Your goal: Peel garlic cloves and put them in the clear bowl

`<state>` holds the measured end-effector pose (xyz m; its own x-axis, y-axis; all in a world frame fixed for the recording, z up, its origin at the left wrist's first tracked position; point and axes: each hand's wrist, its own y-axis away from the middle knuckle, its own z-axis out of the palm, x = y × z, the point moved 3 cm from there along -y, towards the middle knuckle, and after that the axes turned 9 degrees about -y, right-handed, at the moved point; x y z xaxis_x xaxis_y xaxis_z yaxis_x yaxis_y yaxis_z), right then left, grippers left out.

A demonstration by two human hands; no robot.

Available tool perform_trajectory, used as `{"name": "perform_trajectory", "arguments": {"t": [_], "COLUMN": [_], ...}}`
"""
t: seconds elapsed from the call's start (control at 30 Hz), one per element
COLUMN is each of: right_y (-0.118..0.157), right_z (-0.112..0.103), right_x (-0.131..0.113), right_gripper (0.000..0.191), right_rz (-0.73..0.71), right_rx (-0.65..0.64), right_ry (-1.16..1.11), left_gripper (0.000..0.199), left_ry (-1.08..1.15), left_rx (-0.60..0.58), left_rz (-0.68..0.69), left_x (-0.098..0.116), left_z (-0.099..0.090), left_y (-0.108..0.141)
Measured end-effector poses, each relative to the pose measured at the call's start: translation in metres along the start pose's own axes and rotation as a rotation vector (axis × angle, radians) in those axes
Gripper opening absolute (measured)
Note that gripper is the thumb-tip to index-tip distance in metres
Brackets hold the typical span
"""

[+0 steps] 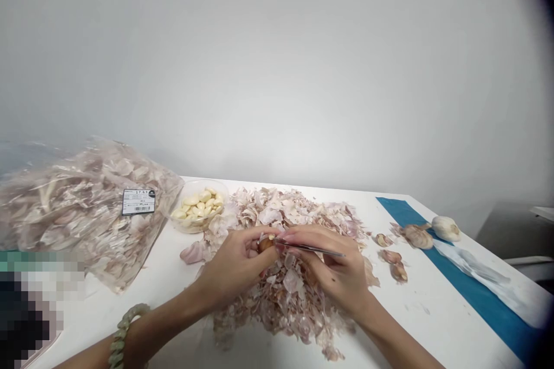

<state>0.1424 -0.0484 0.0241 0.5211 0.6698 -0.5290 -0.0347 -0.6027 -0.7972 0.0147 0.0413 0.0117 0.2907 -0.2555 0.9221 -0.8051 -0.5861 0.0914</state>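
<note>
Close together above a heap of skins (294,294), the left hand's (234,260) fingers pinch a brownish garlic clove (265,244) while the right hand's (337,268) fingers grasp a thin metal tool (322,251), tip at the clove. Peeled cloves (201,206) sit in a clear bowl (190,189) beside a bag (86,202).
</note>
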Motion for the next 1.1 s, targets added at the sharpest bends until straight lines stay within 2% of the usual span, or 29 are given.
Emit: {"name": "perform_trajectory", "arguments": {"t": [0.27,0.6,0.8,0.97,1.1], "right_y": [0.0,0.002,0.005,0.004,0.002], "right_z": [0.001,-0.003,-0.011,-0.012,-0.011], "right_x": [-0.002,-0.002,0.001,0.001,-0.001], "right_gripper": [0.033,0.038,0.042,0.036,0.034], "right_rz": [-0.047,-0.081,-0.084,-0.066,-0.067], "right_rx": [-0.062,-0.043,0.046,0.09,0.102], "right_ry": [0.041,0.073,0.149,0.133,0.123], "left_gripper": [0.027,0.036,0.044,0.033,0.033], "left_ry": [0.051,0.065,0.169,0.16,0.147], "left_rx": [0.005,-0.029,-0.139,-0.167,-0.109], "left_rz": [0.052,0.035,0.129,0.191,0.189], "left_x": [0.008,0.0,-0.003,0.002,-0.001], "left_z": [-0.001,0.001,0.004,0.0,-0.003], "left_y": [0.0,-0.001,-0.005,-0.006,-0.006]}}
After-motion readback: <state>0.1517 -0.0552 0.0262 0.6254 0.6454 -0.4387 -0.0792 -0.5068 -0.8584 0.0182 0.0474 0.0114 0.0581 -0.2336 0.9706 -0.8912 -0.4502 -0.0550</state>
